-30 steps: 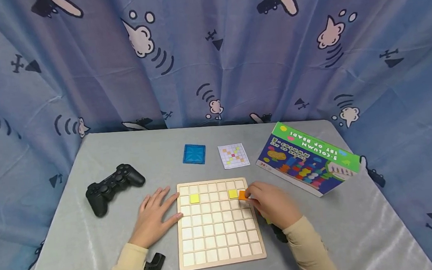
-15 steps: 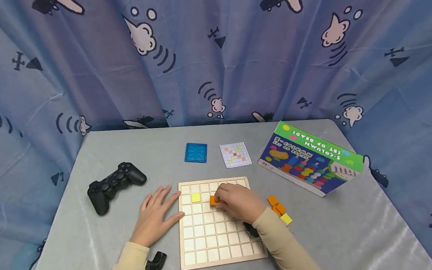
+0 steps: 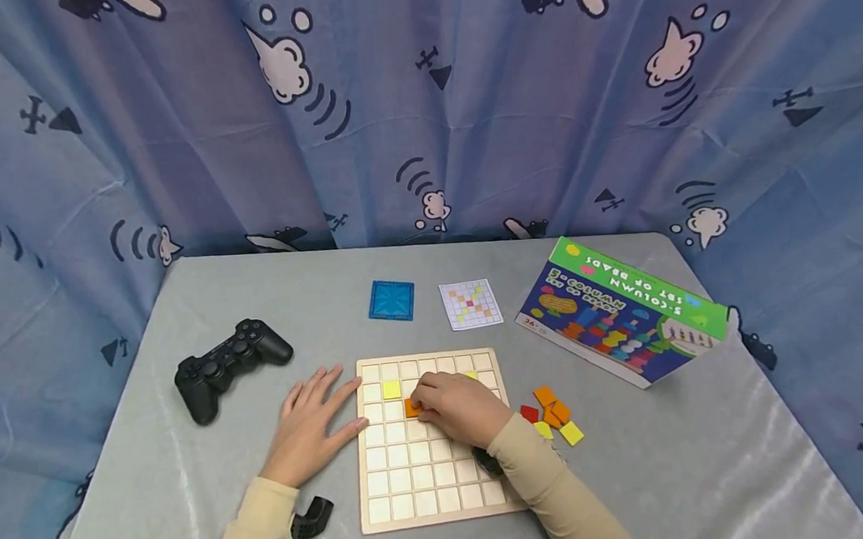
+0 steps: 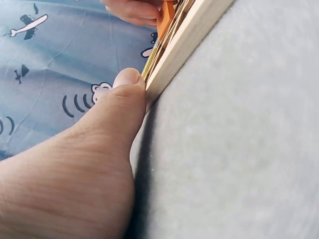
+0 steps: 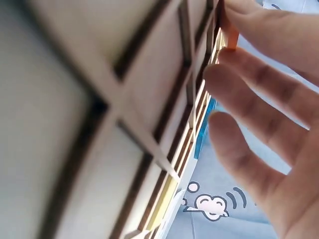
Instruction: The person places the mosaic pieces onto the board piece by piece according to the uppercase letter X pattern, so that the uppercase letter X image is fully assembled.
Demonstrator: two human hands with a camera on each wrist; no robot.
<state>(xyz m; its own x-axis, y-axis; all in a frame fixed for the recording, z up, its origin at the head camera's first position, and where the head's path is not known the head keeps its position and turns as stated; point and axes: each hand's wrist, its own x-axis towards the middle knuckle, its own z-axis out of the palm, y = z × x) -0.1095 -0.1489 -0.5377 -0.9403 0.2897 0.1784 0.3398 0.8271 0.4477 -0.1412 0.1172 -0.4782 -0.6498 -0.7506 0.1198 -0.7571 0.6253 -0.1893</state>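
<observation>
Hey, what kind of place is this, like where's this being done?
Probably an indoor tabletop set up for recording: a grey-covered table closed in by a blue cartoon-print curtain, with a wooden grid board, a toy box and a black game controller.

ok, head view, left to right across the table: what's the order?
Black game controller → left hand → wooden grid board → right hand pinching an orange tile → loose coloured tiles → bead-set box.
</observation>
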